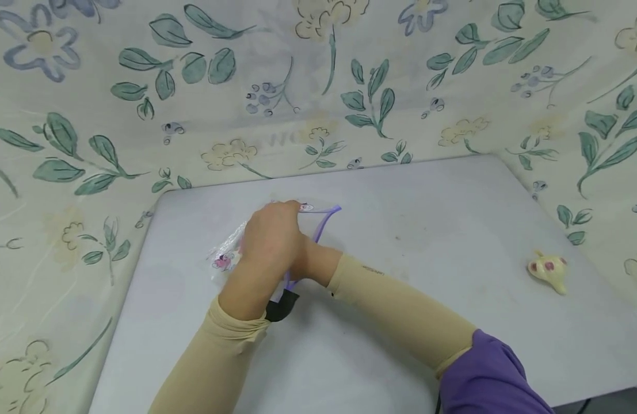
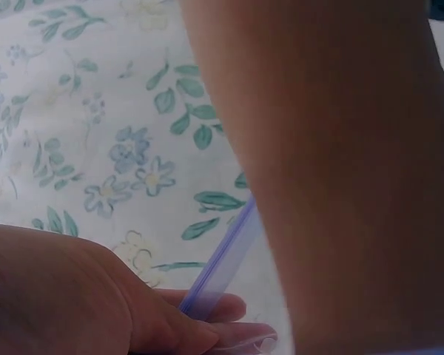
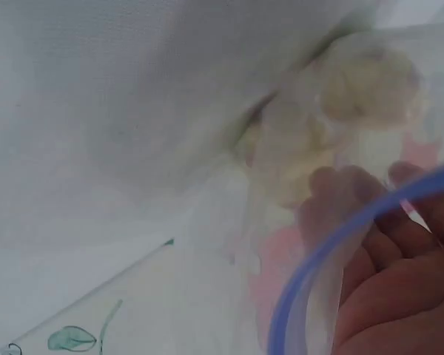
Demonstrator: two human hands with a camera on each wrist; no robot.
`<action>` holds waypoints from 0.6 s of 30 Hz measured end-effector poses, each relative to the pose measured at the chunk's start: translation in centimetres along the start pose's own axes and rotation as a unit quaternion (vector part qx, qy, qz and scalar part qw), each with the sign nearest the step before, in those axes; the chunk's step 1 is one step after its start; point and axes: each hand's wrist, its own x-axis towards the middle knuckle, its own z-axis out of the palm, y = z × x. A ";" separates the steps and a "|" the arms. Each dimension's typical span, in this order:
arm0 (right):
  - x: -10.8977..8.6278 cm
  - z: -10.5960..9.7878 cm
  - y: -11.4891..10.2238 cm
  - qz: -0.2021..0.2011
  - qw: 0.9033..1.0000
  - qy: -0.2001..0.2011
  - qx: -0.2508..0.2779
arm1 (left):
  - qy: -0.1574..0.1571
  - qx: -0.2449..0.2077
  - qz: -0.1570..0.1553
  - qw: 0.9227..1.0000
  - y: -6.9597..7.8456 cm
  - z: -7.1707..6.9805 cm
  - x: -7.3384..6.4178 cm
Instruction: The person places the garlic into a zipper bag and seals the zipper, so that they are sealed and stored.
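A clear zip bag (image 1: 223,262) with a purple zip strip and pink printing lies on the table under both hands. My left hand (image 1: 271,233) pinches the zip edge, with the purple strip (image 2: 222,251) running between thumb and fingers in the left wrist view. Crossing beneath it, my right hand (image 3: 399,274) reaches through the bag's mouth. Its fingers, loosely bent, show through the plastic near two cream-coloured rounded things (image 3: 374,89). Their exact kind is blurred by the film, and I see no grip on them. In the head view, the left hand hides most of the right.
A small cream toy (image 1: 548,270) with pink spots lies at the table's right side. The white table (image 1: 427,218) meets a floral cloth (image 1: 318,98) at its back and left. A black band (image 1: 282,306) shows by the left wrist.
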 end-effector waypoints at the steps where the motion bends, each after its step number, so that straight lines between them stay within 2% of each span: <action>1: -0.2 -0.4 -0.2 0.000 1.000 0.014 0.019 | -0.003 -0.001 -0.004 1.000 -0.1 0.0 0.0; 3: -0.7 -0.7 -0.5 -0.010 0.996 0.056 0.067 | -0.007 -0.004 -0.011 1.000 -0.1 -0.1 0.0; 6: -2.1 -0.9 -0.5 -0.011 0.992 0.065 0.107 | -0.008 -0.008 -0.018 1.000 -0.1 -0.2 -0.1; 9: -3.8 -1.1 -0.4 -0.005 0.989 0.064 0.132 | 0.000 -0.006 -0.011 1.000 0.0 -0.1 -0.1; 12: -5.7 -1.6 -0.3 -0.009 0.990 0.064 0.127 | 0.003 0.000 -0.007 1.000 0.2 0.0 -0.2; 18: -9.1 -2.2 1.0 -0.021 0.993 0.084 0.075 | 0.000 0.008 -0.009 1.000 0.5 0.1 -0.1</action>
